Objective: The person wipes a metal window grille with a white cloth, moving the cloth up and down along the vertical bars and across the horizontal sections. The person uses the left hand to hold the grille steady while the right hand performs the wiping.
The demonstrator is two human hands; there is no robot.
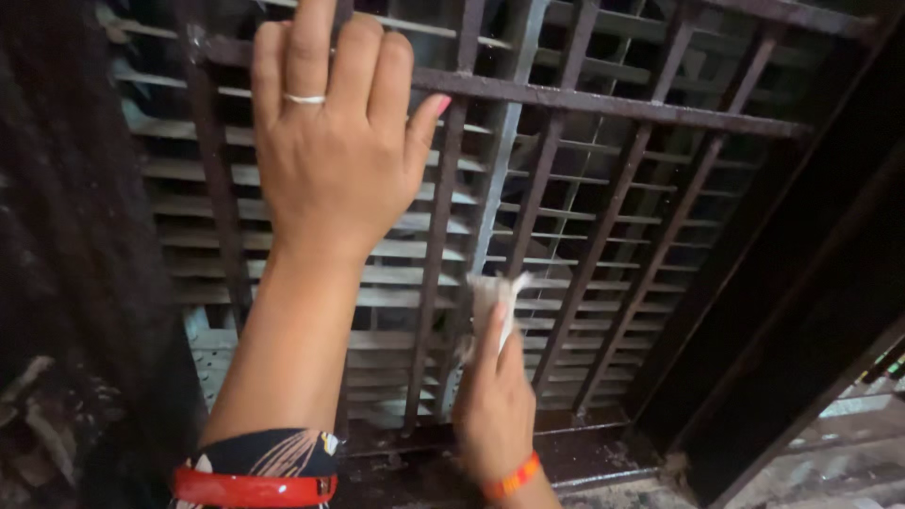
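Note:
My left hand rests flat against a rusty brown metal window grille, fingers pointing up across its horizontal bar, with a ring on one finger. Lower down, my right hand holds a small white cloth and presses it against a vertical bar of the grille. Behind the bars are dusty glass louvre slats. A red bangle sits on my left forearm and an orange band on my right wrist.
A dark, flaking wall stands at the left. A dark window frame runs along the right. The dirty sill lies below the bars.

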